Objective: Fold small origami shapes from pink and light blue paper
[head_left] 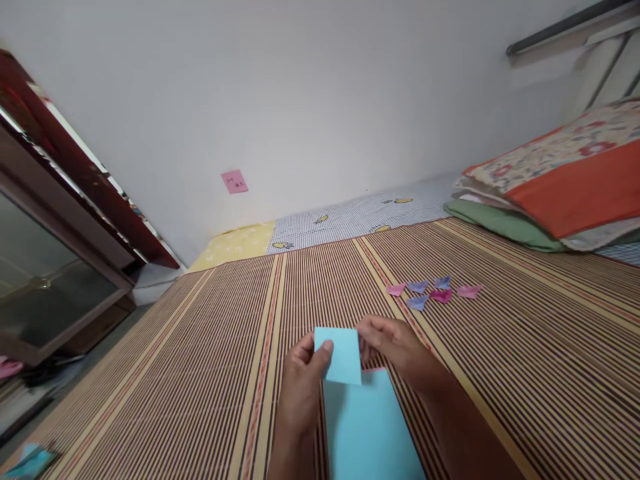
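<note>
My left hand [301, 377] grips a small light-blue square of paper [343, 359] by its left side, thumb on top and fingers underneath. At the square's upper right corner, my right hand [395, 343] has its thumb and fingertips pinched together on the edge. Below and partly under the held square lies a larger light-blue sheet [373, 430], with a thin pink edge showing at its top. Beyond my right hand are several small folded paper pieces [441, 295] in pink, magenta and bluish purple.
Everything rests on a striped woven mat [225, 353]. A stack of folded bedding [560, 187] is at the right. A pink note [235, 181] sticks to the white wall [310, 100]. At the lower left is a crumpled teal item [33, 461], near a glass-fronted cabinet [50, 287].
</note>
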Available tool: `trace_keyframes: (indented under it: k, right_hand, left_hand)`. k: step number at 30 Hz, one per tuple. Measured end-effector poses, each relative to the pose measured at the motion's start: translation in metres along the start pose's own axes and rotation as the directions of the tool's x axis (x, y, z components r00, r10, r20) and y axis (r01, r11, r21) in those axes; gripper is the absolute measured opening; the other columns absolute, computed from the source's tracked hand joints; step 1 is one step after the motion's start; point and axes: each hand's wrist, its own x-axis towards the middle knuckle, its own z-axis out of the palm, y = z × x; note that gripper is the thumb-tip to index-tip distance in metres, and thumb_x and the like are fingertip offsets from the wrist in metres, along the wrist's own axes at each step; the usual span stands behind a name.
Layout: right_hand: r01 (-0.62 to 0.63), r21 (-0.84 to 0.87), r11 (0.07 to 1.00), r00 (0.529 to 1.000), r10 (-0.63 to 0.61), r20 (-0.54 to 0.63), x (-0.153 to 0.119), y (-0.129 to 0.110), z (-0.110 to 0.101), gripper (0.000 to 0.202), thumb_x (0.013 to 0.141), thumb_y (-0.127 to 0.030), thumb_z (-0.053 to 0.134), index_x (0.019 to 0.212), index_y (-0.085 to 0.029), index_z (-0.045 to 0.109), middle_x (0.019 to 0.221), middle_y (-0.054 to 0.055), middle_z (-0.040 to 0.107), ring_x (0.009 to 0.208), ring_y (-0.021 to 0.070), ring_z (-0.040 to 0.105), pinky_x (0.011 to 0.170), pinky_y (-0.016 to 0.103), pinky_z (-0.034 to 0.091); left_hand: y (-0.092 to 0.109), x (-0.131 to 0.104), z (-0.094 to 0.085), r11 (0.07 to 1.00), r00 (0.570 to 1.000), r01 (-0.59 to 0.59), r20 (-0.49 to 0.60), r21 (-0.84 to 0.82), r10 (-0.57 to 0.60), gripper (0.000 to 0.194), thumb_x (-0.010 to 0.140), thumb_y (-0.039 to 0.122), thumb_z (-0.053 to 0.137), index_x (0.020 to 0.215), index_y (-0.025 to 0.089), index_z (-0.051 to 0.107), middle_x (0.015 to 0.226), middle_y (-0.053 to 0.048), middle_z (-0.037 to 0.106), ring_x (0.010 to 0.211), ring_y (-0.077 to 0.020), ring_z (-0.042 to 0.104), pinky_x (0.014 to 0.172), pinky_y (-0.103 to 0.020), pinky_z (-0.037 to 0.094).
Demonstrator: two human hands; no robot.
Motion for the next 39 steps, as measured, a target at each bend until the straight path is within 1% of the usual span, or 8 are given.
trace_keyframes:
  k: [4,8,12,15,20,27,33,39]
  right_hand:
    - [-0.052,0.034,0.998,0.998,0.053,-0.022,0.001,0.006,-0.001,0.042,0.089,-0.056,0.067,0.08,-0.015,0.066,0.068,-0.001,0.058,0.06,0.0121,0.053,0.056,0.023,0.041]
    - [-0.066,-0.02,0.998,0.998,0.065,-0.018,0.002,0.013,0.003,0.036,0.08,-0.046,0.078,0.07,-0.016,0.062,0.063,-0.003,0.053,0.057,0.0104,0.048,0.052,0.021,0.036]
    - [-0.085,0.093,0.992,0.983,0.099,-0.157,0.004,0.012,0.002,0.039,0.079,-0.05,0.077,0.069,-0.017,0.06,0.06,-0.004,0.054,0.055,0.0108,0.047,0.05,0.022,0.038]
    - [-0.07,0.248,0.966,0.968,0.125,-0.215,0.005,0.011,0.003,0.039,0.077,-0.051,0.081,0.071,-0.017,0.062,0.059,-0.003,0.057,0.054,0.0105,0.048,0.051,0.022,0.039]
    - [-0.109,0.447,0.888,0.97,0.193,-0.146,0.007,0.014,0.007,0.041,0.072,-0.049,0.084,0.067,-0.018,0.058,0.054,-0.006,0.052,0.047,0.0085,0.043,0.046,0.02,0.035]
    - [-0.156,0.47,0.869,0.971,0.222,-0.089,0.007,0.021,0.008,0.039,0.076,-0.045,0.08,0.066,-0.019,0.054,0.055,-0.007,0.047,0.047,0.0076,0.041,0.045,0.019,0.032]
    - [-0.168,0.465,0.869,0.971,0.228,-0.074,0.007,0.024,0.006,0.034,0.08,-0.044,0.077,0.07,-0.019,0.056,0.056,-0.006,0.051,0.049,0.0082,0.044,0.047,0.02,0.034]
    - [-0.163,0.458,0.874,0.971,0.223,-0.081,0.008,0.026,0.008,0.034,0.078,-0.044,0.078,0.069,-0.019,0.057,0.057,-0.005,0.053,0.049,0.0094,0.046,0.048,0.021,0.035]
  left_hand:
    - [0.002,-0.001,-0.004,0.987,0.985,-0.009,0.171,0.161,-0.019,0.025,0.08,0.037,0.081,0.083,0.013,0.074,0.07,0.0,0.065,0.059,-0.0088,0.053,0.057,-0.019,0.043]
    - [0.0,0.001,0.0,0.983,0.991,-0.043,0.132,0.178,0.019,0.029,0.078,0.04,0.083,0.083,0.013,0.073,0.068,0.0,0.063,0.058,-0.0089,0.051,0.055,-0.019,0.041]
    - [0.007,-0.004,0.0,0.954,0.981,-0.196,0.05,0.227,0.19,0.047,0.092,0.043,0.068,0.135,0.025,0.062,0.088,-0.002,0.07,0.073,-0.0131,0.061,0.066,-0.022,0.049]
    - [0.012,-0.01,-0.002,0.926,0.958,-0.26,0.197,0.273,0.21,0.042,0.095,0.041,0.063,0.135,0.028,0.064,0.11,-0.007,0.072,0.089,-0.0177,0.065,0.078,-0.027,0.053]
    - [0.011,-0.012,-0.005,0.894,0.905,-0.312,0.387,0.322,0.177,0.037,0.094,0.032,0.063,0.13,0.025,0.068,0.118,-0.01,0.07,0.097,-0.0214,0.063,0.088,-0.032,0.049]
    - [0.008,-0.012,-0.01,0.874,0.926,-0.293,0.344,0.387,0.157,0.041,0.089,0.025,0.068,0.129,0.024,0.069,0.093,-0.004,0.067,0.069,-0.0135,0.051,0.067,-0.025,0.043]
    - [0.011,-0.012,-0.011,0.95,0.924,-0.184,0.372,0.251,0.081,0.042,0.084,0.027,0.076,0.125,0.024,0.07,0.08,0.0,0.058,0.07,-0.012,0.049,0.064,-0.021,0.04]
    - [0.013,-0.011,-0.01,0.934,0.947,-0.154,0.318,0.323,0.046,0.031,0.082,0.028,0.079,0.112,0.023,0.074,0.068,0.004,0.05,0.061,-0.0092,0.041,0.056,-0.019,0.034]
